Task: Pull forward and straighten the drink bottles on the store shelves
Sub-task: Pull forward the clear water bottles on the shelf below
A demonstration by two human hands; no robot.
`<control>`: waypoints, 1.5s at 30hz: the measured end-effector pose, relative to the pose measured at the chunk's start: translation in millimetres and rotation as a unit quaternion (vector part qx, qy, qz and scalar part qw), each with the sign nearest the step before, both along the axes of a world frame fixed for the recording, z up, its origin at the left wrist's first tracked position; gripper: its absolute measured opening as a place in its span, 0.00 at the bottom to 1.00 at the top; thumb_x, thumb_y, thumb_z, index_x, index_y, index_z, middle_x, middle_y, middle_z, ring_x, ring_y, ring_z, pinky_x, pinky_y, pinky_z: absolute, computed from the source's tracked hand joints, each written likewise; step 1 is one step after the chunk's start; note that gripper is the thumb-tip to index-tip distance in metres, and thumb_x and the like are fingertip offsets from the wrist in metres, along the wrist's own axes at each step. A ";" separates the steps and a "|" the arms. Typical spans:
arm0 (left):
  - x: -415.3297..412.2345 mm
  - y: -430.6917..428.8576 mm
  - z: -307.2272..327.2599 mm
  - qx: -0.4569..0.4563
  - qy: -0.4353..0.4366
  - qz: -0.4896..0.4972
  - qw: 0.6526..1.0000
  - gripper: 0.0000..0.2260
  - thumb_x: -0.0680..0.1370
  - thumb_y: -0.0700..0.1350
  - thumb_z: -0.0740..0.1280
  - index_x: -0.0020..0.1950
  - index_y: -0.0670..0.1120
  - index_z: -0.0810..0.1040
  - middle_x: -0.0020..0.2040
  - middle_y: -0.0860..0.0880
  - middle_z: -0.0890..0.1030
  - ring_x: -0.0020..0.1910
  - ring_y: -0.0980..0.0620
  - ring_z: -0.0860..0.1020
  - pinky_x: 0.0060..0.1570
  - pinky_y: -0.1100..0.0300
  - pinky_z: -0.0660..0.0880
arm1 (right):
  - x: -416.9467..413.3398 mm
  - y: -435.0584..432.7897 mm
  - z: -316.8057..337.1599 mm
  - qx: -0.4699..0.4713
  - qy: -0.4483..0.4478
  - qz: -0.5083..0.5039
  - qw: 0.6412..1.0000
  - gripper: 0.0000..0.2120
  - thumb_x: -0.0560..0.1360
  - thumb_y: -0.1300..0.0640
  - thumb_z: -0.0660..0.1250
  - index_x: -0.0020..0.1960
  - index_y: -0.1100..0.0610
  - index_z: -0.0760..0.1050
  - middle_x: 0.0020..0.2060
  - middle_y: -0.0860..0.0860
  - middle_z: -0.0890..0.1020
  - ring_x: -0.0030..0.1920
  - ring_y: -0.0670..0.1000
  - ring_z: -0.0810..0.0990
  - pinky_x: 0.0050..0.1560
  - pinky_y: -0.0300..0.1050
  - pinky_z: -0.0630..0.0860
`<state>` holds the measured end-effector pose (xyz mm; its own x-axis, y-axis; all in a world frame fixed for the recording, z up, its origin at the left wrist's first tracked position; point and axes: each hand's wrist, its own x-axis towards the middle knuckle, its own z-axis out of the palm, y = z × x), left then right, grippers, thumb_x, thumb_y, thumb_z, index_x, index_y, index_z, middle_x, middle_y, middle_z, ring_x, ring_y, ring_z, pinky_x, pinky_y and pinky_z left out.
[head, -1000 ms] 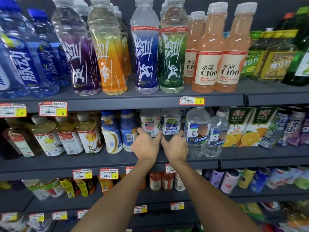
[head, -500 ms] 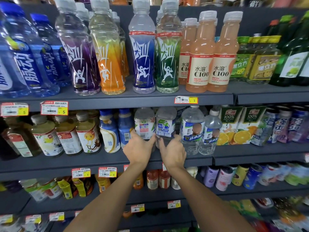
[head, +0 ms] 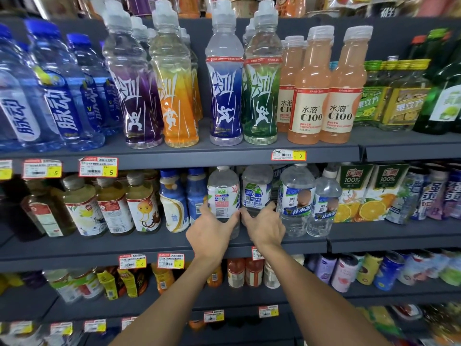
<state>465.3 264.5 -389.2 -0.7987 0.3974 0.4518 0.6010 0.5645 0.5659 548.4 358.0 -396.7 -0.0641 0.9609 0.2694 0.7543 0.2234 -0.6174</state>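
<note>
The dark grey metal middle shelf [head: 124, 248] is stocked with drinks. Near its front edge, a clear plastic bottle with a white label [head: 222, 193] is gripped low by the left hand [head: 212, 233]. Just beside it, a clear plastic bottle with a blue-green label [head: 257, 191] is gripped by the right hand [head: 265, 227], with the fingers curled round each.

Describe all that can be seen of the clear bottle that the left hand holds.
The clear plastic bottle with a white label stands upright on the grey middle shelf, near its front edge. The label shows a barcode and green marks. The left hand grips its lower part. A similar bottle stands beside it.
</note>
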 end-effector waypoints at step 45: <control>9.1 -11.8 -31.8 0.011 0.001 -0.050 0.999 0.42 0.68 0.66 0.75 0.70 0.39 0.68 0.60 0.41 0.75 0.60 0.41 0.73 0.57 0.46 0.74 | 32.1 -21.8 -14.3 0.003 -0.033 0.018 0.999 0.42 0.64 0.23 0.65 0.60 0.56 0.64 0.47 0.53 0.85 0.49 0.56 0.84 0.44 0.47 0.74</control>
<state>474.4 252.7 -421.0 -0.7547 0.4650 0.4628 0.6548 0.4900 0.5755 580.5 336.2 -411.0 -0.1164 0.9562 0.2685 0.7851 0.2542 -0.5649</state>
